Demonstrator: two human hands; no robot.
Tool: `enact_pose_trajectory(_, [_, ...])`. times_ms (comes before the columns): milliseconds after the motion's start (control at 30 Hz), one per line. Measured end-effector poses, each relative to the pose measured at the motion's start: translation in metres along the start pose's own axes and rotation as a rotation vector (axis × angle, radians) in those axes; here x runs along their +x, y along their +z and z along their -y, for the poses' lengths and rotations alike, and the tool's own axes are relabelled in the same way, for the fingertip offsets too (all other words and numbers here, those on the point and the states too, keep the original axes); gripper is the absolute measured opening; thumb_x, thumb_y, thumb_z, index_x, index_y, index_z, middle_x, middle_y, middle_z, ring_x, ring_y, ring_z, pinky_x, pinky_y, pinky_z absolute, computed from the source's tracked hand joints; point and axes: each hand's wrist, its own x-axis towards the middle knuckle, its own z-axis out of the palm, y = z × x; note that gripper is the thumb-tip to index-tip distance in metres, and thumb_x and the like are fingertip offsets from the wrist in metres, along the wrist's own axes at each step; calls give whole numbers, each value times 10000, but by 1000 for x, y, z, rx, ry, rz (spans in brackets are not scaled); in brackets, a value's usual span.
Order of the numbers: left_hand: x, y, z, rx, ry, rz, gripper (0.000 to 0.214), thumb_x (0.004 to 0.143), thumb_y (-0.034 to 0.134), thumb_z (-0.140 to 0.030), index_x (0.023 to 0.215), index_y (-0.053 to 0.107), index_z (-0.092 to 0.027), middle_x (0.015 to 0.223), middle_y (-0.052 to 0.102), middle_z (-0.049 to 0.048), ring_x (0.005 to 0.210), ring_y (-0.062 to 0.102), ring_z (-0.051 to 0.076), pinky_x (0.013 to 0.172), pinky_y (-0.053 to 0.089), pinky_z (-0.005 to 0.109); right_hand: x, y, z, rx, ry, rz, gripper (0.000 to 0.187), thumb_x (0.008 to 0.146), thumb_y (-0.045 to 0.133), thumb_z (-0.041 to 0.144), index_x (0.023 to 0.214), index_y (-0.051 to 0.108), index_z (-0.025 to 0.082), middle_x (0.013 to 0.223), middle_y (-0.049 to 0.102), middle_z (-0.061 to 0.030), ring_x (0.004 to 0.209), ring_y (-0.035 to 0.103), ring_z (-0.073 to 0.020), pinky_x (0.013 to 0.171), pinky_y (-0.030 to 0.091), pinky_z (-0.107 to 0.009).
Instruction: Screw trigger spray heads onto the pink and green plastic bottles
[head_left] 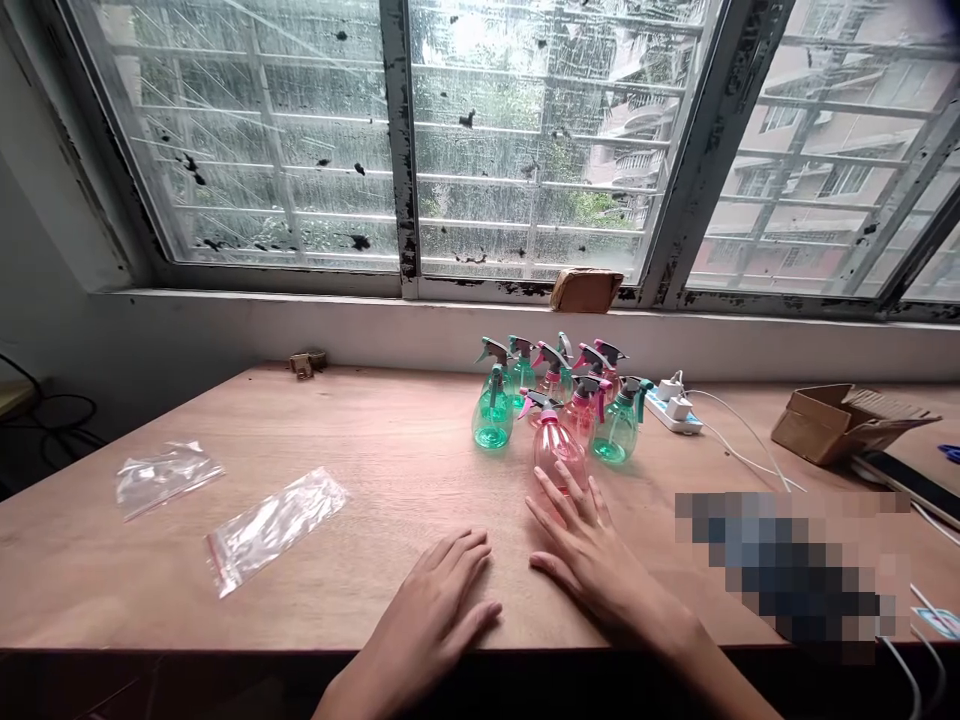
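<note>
A pink spray bottle stands at the front of a cluster of spray bottles, its trigger head pointing left. My right hand is open with fingers spread, and its fingertips overlap the lower part of that bottle. Whether they touch it I cannot tell. To the left, my left hand rests open on the table near the front edge, holding nothing. Behind the front bottle stand green spray bottles, such as the left one and the right one, with more pink ones between them.
Two clear plastic bags lie on the wooden table at left. At right are a power strip with white cables, an opened cardboard box and a blurred-out item. A window rises behind.
</note>
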Motion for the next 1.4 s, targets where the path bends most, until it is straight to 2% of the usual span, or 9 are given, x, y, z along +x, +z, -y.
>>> enact_pose_trajectory(233, [1, -3, -3, 0, -11, 15, 424, 985, 644, -352, 1396, 594, -261, 1530, 586, 92, 1429, 517, 341, 1182, 450, 544, -37, -6, 11, 152, 51, -58, 513, 1002, 568, 471, 1480, 515, 292, 1649, 407, -140, 1520, 321, -424, 1136, 398, -661])
enact_pose_trajectory(333, [1, -3, -4, -1, -16, 33, 422, 993, 632, -355, 1399, 591, -248, 1532, 583, 94, 1435, 509, 340, 1185, 446, 544, -26, -22, -6, 354, 279, -219, 400, 981, 592, 509, 1285, 616, 251, 1415, 611, -169, 1337, 563, -373, 1073, 507, -548])
enact_pose_trajectory(400, [1, -3, -3, 1, -12, 33, 420, 997, 626, -357, 1401, 587, -249, 1535, 580, 94, 1436, 507, 337, 1186, 447, 537, -4, -30, -24, 390, 461, -359, 610, 884, 682, 614, 1323, 557, 209, 1357, 611, -203, 1285, 580, -402, 1063, 500, -580])
enact_pose_trajectory(467, [1, -3, -3, 6, -14, 31, 416, 999, 622, -361, 1400, 587, -253, 1540, 574, 92, 1438, 504, 336, 1185, 448, 533, 24, -30, -40, 411, 432, -289, 836, 838, 699, 668, 1468, 431, 187, 1448, 545, -225, 1351, 514, -439, 1080, 465, -632])
enact_pose_trajectory(600, [1, -5, -2, 20, -24, 63, 410, 1009, 605, -370, 1399, 585, -244, 1548, 565, 96, 1443, 498, 336, 1186, 447, 533, 56, -10, -50, 503, 254, -167, 528, 963, 610, 519, 1383, 556, 204, 1339, 652, -159, 1294, 578, -361, 1128, 441, -550])
enact_pose_trajectory(767, [2, -8, -3, 21, -4, 75, 404, 1016, 597, -366, 1402, 577, -250, 1548, 565, 89, 1438, 503, 328, 1184, 452, 523, 35, 12, -52, 561, 351, -272, 598, 971, 577, 539, 1428, 476, 167, 1443, 562, -219, 1380, 500, -388, 1167, 387, -597])
enact_pose_trajectory(1067, [2, -9, -5, 65, 5, 90, 355, 1020, 595, -367, 1355, 604, -251, 1558, 554, 90, 1452, 488, 326, 1184, 454, 518, 13, 12, -58, 735, 455, -245, 635, 866, 681, 616, 1319, 515, 202, 1204, 734, -165, 1046, 755, -314, 837, 637, -429])
enact_pose_trajectory(1233, [2, -8, -4, 77, 0, 108, 368, 1022, 590, -357, 1376, 595, -254, 1561, 552, 85, 1460, 478, 329, 1173, 467, 523, 39, 3, -44, 577, 484, -109, 517, 814, 709, 656, 1062, 639, 208, 926, 762, -73, 767, 726, -268, 659, 553, -350])
enact_pose_trajectory(1400, [1, -7, 0, 76, 23, 83, 359, 1012, 605, -344, 1360, 607, -253, 1549, 565, 89, 1447, 495, 333, 1165, 478, 516, 81, -3, -42, 297, 577, 29, 489, 895, 619, 665, 921, 672, 179, 960, 778, -157, 918, 726, -342, 728, 494, -360])
